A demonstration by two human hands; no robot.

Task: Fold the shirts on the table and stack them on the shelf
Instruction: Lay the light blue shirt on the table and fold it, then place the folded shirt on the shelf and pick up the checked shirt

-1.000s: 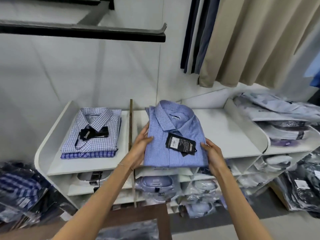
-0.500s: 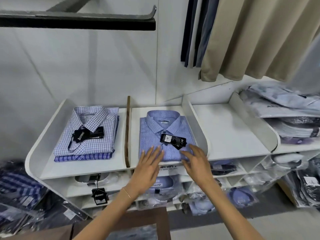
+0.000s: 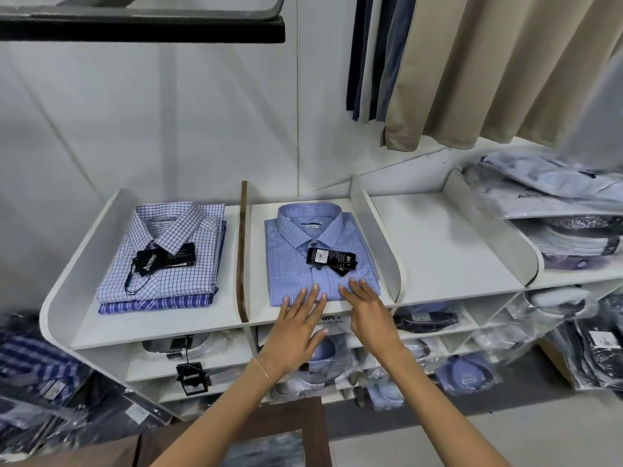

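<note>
A folded blue checked shirt (image 3: 317,254) with a black tag lies flat in the middle compartment of the white shelf (image 3: 448,251). My left hand (image 3: 296,328) is spread with straight fingers, its fingertips on the shirt's front hem. My right hand (image 3: 369,311) is likewise flat, fingertips touching the hem's right part. Neither hand holds anything. In the left compartment a white-and-blue checked shirt (image 3: 168,251) lies on a blue striped one (image 3: 158,303), both folded.
A brown divider (image 3: 242,251) and a white divider (image 3: 374,237) bound the middle compartment. The right compartment holds nothing. Bagged shirts (image 3: 556,197) pile at the far right and fill lower shelves. A brown table edge (image 3: 236,436) is below. A black rail (image 3: 141,25) hangs overhead.
I set the blue shirt down from my grip into the middle compartment and let go; both hands now lie flat at its front hem, pushing it back slightly.
</note>
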